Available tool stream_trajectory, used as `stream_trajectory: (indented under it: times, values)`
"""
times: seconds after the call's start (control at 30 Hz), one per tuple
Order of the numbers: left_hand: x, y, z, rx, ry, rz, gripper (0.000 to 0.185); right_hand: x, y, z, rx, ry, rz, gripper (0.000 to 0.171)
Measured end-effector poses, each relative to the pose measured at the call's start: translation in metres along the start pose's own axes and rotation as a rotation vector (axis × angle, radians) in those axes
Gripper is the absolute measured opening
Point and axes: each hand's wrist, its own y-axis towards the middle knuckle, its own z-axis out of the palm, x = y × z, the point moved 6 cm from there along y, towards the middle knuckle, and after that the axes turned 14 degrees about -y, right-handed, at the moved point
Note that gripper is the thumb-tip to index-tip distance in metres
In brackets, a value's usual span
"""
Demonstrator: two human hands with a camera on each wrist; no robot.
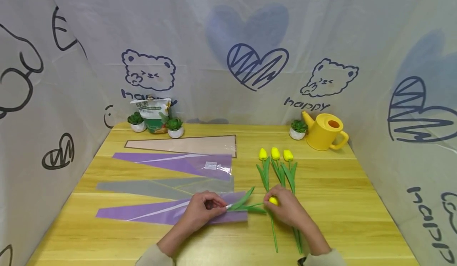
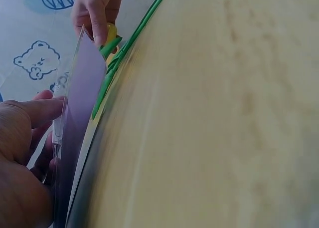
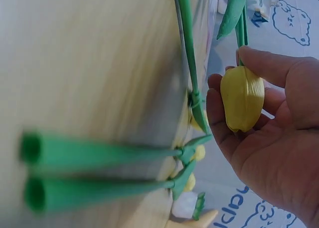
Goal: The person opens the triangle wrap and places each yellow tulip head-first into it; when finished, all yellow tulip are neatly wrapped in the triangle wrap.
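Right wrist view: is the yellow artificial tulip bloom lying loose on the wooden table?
No, the yellow artificial tulip bloom sits in the grip of the right hand, whose fingers curl round it.

Perhaps a craft booth: cartoon-printed backdrop (image 1: 228,39), wooden table (image 1: 357,218).

A yellow tulip (image 1: 273,201) with a green stem lies crosswise near the counter's front edge, its stem end slipped into the open mouth of a flat purple sleeve (image 1: 171,211) tapering leftward.

Bare hands; pale beige sleeves (image 1: 151,258) at wrists.
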Motion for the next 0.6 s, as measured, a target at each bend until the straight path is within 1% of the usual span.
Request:
stream_trajectory:
  times: [0.13,0.3,0.6]
  values:
    - [-0.001,0.001,0.001,0.002,0.013,-0.001,0.015,0.006,0.001,0.004,-0.003,-0.004,-0.005,0.014]
    - [0.0,0.003,0.002,-0.001,0.03,0.013,0.014,0.013,0.002,0.008,-0.007,0.002,-0.005,0.013]
    - [0.0,0.004,0.007,-0.004,0.02,0.009,0.014,0.025,0.004,0.015,-0.011,0.016,-0.028,0.015]
